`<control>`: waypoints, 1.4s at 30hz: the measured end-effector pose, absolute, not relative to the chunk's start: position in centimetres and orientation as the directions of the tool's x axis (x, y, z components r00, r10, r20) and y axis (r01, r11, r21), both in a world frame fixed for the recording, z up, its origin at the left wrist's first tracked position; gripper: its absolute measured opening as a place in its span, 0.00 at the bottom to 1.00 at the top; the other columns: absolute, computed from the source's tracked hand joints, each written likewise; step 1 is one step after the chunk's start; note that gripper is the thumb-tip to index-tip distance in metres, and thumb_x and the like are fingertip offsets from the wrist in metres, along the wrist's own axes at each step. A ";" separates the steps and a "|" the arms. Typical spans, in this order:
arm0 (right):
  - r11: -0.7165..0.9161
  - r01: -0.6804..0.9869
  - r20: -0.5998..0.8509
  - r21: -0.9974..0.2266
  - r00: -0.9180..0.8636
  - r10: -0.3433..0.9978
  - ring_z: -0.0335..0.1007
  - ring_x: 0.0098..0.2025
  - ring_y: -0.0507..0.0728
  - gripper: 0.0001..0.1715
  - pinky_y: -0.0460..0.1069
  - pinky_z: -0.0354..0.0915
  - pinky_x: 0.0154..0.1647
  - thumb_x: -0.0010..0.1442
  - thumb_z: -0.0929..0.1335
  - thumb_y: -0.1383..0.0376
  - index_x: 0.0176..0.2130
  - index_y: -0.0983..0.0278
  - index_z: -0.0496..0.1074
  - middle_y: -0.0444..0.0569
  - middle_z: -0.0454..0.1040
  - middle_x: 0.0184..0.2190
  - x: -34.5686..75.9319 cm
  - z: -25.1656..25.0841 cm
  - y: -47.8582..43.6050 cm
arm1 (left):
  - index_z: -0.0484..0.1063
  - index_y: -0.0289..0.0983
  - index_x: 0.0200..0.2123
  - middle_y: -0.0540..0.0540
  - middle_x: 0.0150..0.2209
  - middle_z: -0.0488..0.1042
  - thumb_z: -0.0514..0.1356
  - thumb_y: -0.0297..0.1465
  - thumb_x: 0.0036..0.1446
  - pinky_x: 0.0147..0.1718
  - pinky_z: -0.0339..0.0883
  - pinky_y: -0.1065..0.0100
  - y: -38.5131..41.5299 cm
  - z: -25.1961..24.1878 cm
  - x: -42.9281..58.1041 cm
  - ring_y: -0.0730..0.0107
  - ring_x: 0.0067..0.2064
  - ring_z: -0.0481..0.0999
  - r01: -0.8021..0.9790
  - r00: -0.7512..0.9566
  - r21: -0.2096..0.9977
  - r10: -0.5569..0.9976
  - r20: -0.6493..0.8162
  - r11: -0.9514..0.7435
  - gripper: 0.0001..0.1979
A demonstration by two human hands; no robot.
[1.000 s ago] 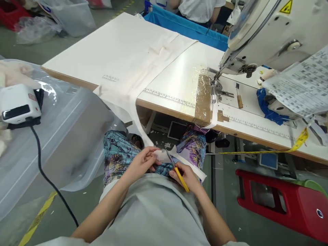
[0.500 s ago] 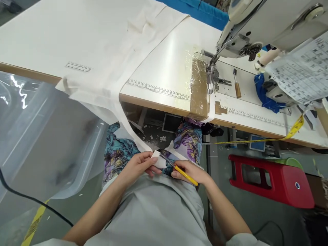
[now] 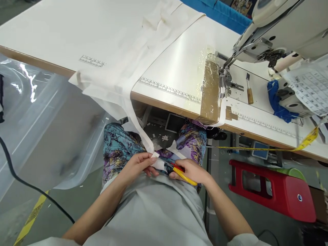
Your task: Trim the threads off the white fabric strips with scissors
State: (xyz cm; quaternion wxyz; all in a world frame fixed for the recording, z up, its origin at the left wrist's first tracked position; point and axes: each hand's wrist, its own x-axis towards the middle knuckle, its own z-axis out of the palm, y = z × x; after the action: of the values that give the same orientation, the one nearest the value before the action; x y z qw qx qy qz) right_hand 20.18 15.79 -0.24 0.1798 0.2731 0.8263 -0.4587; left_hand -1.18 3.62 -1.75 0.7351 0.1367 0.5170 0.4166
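One white strip (image 3: 146, 139) pinched in left hand (image 3: 139, 165) | yellow-handled scissors (image 3: 179, 172) gripped in right hand (image 3: 192, 170) | blades angled left toward strip

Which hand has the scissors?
The right hand, wrapped around the yellow-handled scissors. The left hand has none; its thumb and fingers pinch the white fabric strip instead.

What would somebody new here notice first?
Probably the sewing machine at the upper right, on the white table. Then the yellow-handled scissors near the middle, in the right hand, close to the white strip in the left hand. The red stool at the lower right stands out too.
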 end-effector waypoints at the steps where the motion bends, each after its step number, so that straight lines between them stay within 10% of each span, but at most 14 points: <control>1: 0.463 0.624 -0.544 -0.629 -0.779 0.312 0.44 0.23 0.48 0.31 0.45 0.43 0.24 0.58 0.67 0.43 0.24 0.64 0.55 0.39 0.53 0.20 20.1 -0.1 15.7 | 0.72 0.35 0.29 0.46 0.23 0.78 0.68 0.52 0.46 0.24 0.67 0.75 3.6 -1.8 -1.2 0.67 0.27 0.80 -0.471 0.118 0.631 0.753 -0.647 0.616 0.25; 25: 0.546 0.651 -0.496 -0.527 -0.757 0.425 0.43 0.22 0.48 0.33 0.47 0.40 0.25 0.56 0.70 0.42 0.22 0.64 0.56 0.40 0.55 0.19 19.1 -0.1 14.1 | 0.71 0.36 0.28 0.42 0.23 0.79 0.65 0.50 0.52 0.27 0.66 0.71 2.4 -2.4 -0.6 0.65 0.27 0.79 -0.422 0.145 0.648 0.753 -0.642 0.634 0.22; 42: 0.165 0.533 -0.348 -0.830 -0.726 0.593 0.52 0.26 0.50 0.14 0.44 0.49 0.26 0.54 0.67 0.58 0.28 0.63 0.58 0.40 0.59 0.23 17.9 -2.6 11.9 | 0.62 0.40 0.48 0.48 0.22 0.77 0.54 0.60 0.54 0.27 0.71 0.65 3.2 -2.2 1.9 0.57 0.27 0.80 -0.361 0.183 0.689 0.773 -0.608 0.628 0.32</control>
State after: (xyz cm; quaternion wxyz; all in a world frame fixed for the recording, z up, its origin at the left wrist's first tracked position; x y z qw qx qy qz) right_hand 17.91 11.88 -2.57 -0.0284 0.3691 0.7627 -0.5303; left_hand 1.91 3.17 -2.23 0.7426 0.2007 0.5124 0.3818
